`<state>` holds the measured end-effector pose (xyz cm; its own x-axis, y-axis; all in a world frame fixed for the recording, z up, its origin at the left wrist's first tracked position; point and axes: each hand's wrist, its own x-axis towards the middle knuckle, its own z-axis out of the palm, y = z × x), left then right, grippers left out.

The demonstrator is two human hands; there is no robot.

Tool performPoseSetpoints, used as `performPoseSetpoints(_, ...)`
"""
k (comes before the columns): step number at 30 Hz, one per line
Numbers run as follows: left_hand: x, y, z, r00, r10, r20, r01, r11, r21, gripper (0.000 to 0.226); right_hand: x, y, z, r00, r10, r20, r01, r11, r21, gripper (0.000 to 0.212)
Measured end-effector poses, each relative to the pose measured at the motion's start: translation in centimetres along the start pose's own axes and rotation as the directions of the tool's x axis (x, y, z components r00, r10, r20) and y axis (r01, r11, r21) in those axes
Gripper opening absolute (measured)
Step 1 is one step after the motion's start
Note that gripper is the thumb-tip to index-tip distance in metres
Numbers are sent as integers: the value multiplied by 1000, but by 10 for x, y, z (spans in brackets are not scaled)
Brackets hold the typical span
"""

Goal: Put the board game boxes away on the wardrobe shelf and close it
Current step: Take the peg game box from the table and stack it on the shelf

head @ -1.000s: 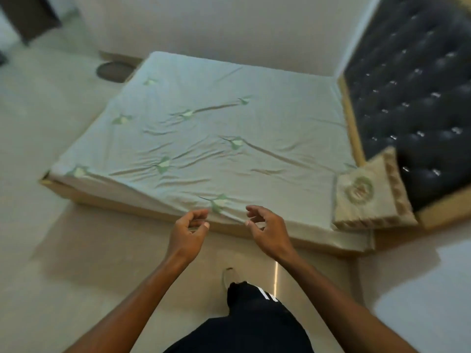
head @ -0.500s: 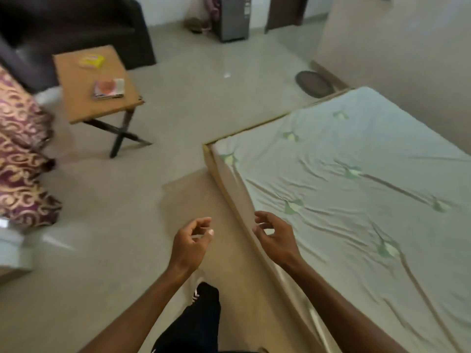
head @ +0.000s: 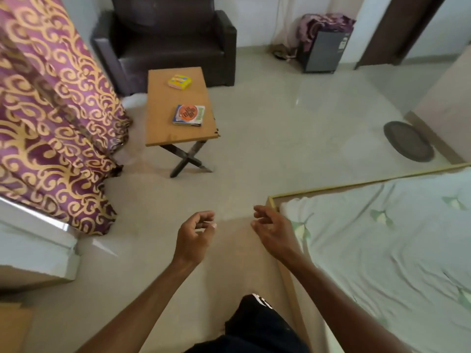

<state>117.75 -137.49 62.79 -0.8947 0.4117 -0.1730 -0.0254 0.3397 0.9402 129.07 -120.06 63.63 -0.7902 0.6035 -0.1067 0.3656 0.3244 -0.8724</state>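
Note:
Two board game boxes lie on a small wooden folding table (head: 163, 128) across the floor ahead. The yellow box (head: 180, 82) sits at the table's far end, and a flat box with an orange round design (head: 189, 115) rests nearer me. My left hand (head: 195, 238) and my right hand (head: 274, 231) hover low in front of me, fingers loosely curled and apart, holding nothing. Both hands are far short of the table. No wardrobe is visible.
A dark armchair (head: 173, 42) stands behind the table. A purple and gold curtain (head: 51, 118) hangs at the left. The bed (head: 382, 250) with its pale green sheet fills the right. A small dark cabinet (head: 322, 50) and a round floor mat (head: 409, 145) sit farther back.
My view has swung left from the bed toward the table and armchair. The table with the boxes now sits nearer the middle. Both hands stay empty in front of me.

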Motion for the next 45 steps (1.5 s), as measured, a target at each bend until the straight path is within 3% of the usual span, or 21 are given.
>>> performPoseSetpoints(12, 322, 26, -42, 975, -106, -197, 111, 994, 17, 23, 363, -58, 83, 971, -48, 232, 61, 997, -49, 35)
performPoseSetpoints(16, 424, 46, -61, 967, -107, -231, 116, 993, 27, 24, 478, -95, 107, 959, -93, 269, 112, 992, -56, 33)
performPoseSetpoints(21, 551, 49, -81, 961, -132, -244, 149, 987, 52, 25, 609, -118, 159, 946, -49, 320, 80, 993, -84, 35)
performPoseSetpoints(24, 641, 39, -95, 969, -157, -189, 182, 976, 122, 29, 682, -118, 202, 942, 25, 335, 13, 994, -110, 36)
performPoseSetpoints(28, 789, 10, -113, 976, -214, -35, 213, 917, 337, 33, 781, -99, 278, 931, 184, 314, -148, 980, -135, 37)
performPoseSetpoints(31, 895, -19, -118, 942, -310, 127, 186, 799, 572, 40, 844, -75, 330, 890, 355, 287, -322, 934, -155, 37)
performPoseSetpoints(34, 982, -51, -110, 871, -410, 271, 85, 669, 739, 49, 886, -44, 376, 797, 501, 337, -460, 865, -198, 44)
performPoseSetpoints(37, 1070, -82, -89, 819, -409, 402, -121, 561, 819, 51, 924, -13, 422, 704, 594, 389, -565, 801, -200, 57)
performPoseSetpoints(40, 1129, -107, -64, 761, -429, 486, -278, 462, 842, 80, 942, 5, 448, 643, 668, 375, -691, 717, -93, 62)
performPoseSetpoints(43, 1162, -133, -46, 705, -456, 543, -326, 471, 820, 96, 949, 20, 457, 630, 703, 330, -749, 663, 16, 59)
performPoseSetpoints(45, 1167, -141, -40, 715, -477, 511, -285, 467, 837, 92, 949, 28, 454, 649, 712, 269, -748, 661, 56, 54)
